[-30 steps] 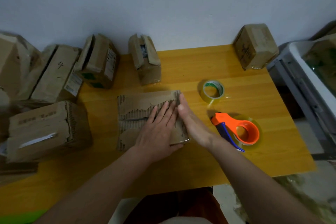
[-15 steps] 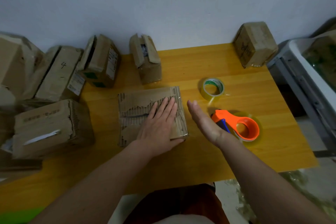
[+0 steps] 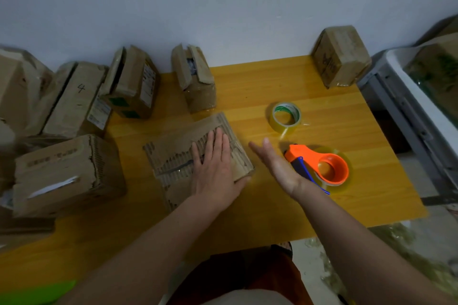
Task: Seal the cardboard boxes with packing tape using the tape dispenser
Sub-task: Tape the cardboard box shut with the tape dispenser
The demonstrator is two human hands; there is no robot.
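Since a second ago the right hand (image 3: 277, 163) has left the torn box (image 3: 198, 156) and hangs flat-fingered, empty, beside the orange tape dispenser (image 3: 322, 168). The left hand (image 3: 215, 166) presses flat on that box, now turned slightly. Beyond, several boxes (image 3: 193, 77) gape unsealed; most work remains.

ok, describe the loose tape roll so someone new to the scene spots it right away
Start at the yellow wooden table and look to its right half, beyond the open right hand. The loose tape roll lies there, just behind the orange tape dispenser. Unlike the dispenser, it is a bare clear roll with a green and white core, with no handle.
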